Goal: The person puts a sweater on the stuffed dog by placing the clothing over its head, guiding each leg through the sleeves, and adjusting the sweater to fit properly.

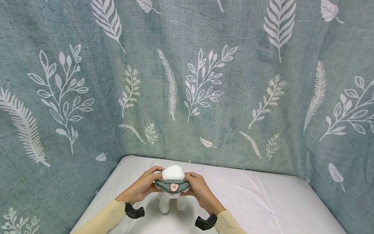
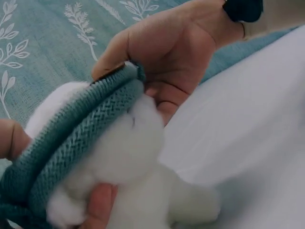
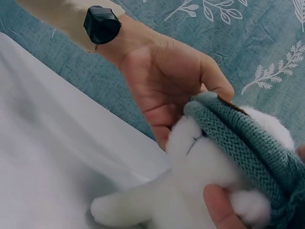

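Fingers of both hands are pinching the green knit hat (image 1: 172, 186) on a white plush toy (image 1: 173, 198).
L hand (image 1: 142, 188) & R hand (image 1: 201, 191) are gripping the brim at opposite sides; toy is standing on white sheet (image 1: 263, 201), near the leaf-print curtain (image 1: 204, 81).

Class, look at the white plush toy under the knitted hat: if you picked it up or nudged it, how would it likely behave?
The plush toy looks fluffy, so probably soft, squashy and light. Its stubby legs on the white sheet suggest it would tip easily. The knitted hat, which both hands stretch, seems floppy.
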Demonstrator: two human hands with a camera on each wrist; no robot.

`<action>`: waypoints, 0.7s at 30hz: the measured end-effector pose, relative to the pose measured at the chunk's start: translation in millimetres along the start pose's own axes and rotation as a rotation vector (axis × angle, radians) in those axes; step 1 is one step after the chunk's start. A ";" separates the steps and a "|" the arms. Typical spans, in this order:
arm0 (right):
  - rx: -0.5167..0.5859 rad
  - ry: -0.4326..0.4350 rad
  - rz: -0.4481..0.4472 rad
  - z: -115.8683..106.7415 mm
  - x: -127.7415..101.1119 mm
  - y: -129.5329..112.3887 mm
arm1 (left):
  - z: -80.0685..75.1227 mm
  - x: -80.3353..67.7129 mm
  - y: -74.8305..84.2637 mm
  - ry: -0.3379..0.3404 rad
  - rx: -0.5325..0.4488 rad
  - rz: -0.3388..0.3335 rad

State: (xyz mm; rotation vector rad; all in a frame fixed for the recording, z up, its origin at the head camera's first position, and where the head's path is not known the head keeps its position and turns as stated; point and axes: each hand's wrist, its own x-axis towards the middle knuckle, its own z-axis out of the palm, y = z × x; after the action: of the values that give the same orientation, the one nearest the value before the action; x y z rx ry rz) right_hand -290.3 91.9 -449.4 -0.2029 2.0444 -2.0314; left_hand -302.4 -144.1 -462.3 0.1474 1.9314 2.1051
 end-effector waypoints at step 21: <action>0.048 -0.126 0.045 -8.0 0.8 2.6 | -0.5 -1.3 0.5 -0.064 -0.040 -0.039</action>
State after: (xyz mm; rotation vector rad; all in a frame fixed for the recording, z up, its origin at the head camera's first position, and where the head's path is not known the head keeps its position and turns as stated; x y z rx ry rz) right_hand -293.0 99.4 -452.1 -0.2665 1.9069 -1.9857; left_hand -301.3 -145.0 -461.8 0.1650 1.8397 2.0871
